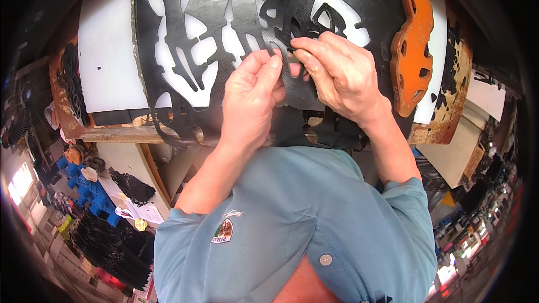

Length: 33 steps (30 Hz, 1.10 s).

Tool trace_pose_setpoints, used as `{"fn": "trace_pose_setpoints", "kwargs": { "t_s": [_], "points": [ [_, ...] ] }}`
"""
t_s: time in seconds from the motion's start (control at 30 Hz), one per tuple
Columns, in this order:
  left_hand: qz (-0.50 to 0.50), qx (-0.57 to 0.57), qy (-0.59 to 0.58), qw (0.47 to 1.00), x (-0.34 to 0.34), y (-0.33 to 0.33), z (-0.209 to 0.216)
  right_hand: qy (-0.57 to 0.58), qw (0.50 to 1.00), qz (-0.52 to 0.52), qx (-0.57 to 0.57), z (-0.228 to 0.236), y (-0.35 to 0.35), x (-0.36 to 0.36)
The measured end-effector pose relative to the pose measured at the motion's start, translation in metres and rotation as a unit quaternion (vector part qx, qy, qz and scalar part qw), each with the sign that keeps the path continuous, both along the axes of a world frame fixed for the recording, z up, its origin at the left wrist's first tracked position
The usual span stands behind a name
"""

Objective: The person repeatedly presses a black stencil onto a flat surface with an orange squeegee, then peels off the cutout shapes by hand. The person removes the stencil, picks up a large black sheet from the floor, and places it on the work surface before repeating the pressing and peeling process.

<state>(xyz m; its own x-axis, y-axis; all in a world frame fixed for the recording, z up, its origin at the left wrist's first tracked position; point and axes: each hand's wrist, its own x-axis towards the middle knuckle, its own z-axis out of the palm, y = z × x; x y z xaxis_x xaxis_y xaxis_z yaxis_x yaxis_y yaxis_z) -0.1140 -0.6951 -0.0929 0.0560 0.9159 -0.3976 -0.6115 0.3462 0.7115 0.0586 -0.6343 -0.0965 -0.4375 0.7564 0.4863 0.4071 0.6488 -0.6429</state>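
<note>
A black leather-like sheet (224, 8) with many cut-out openings lies across the white board in front of me. Near its middle, both hands work at a black cut piece (285, 21) with holes in it. My left hand (252, 92) is closed, thumb pressed against the curled fingers at the piece's lower left side. My right hand (345, 76) pinches the piece's right side between thumb and fingers. The fingers partly hide the piece, so its full outline cannot be made out. To the right of my right hand, an orange cutting die (412, 50) with several holes rests on the sheet.
The white board (109, 50) shows at left, its front along a wooden edge (120, 134). Black scraps (73, 84) lie on the far left, more on a rusty plate (457, 73) at right. Blue crates (90, 188) and hanging black pieces (109, 247) stand lower left.
</note>
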Motion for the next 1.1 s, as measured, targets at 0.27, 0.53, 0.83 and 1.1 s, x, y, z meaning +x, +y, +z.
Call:
{"fn": "trace_pose_setpoints", "kwargs": {
  "t_s": [0.27,0.53,0.83,1.1],
  "points": [
    [0.067,0.056,0.197,0.977,0.002,0.005,-0.011,0.051,0.994,-0.096,0.031,0.004,0.028,-0.006],
    [0.092,0.067,0.324,0.939,-0.025,-0.003,-0.015,-0.011,0.974,-0.219,0.058,-0.018,0.067,0.041],
    [0.081,-0.081,0.308,0.944,-0.150,-0.033,-0.019,0.093,0.896,-0.417,-0.121,-0.009,0.121,0.215],
    [0.044,-0.045,0.305,0.950,-0.163,-0.036,0.004,0.099,0.902,-0.361,-0.216,0.015,0.074,0.140]
  ]
}}
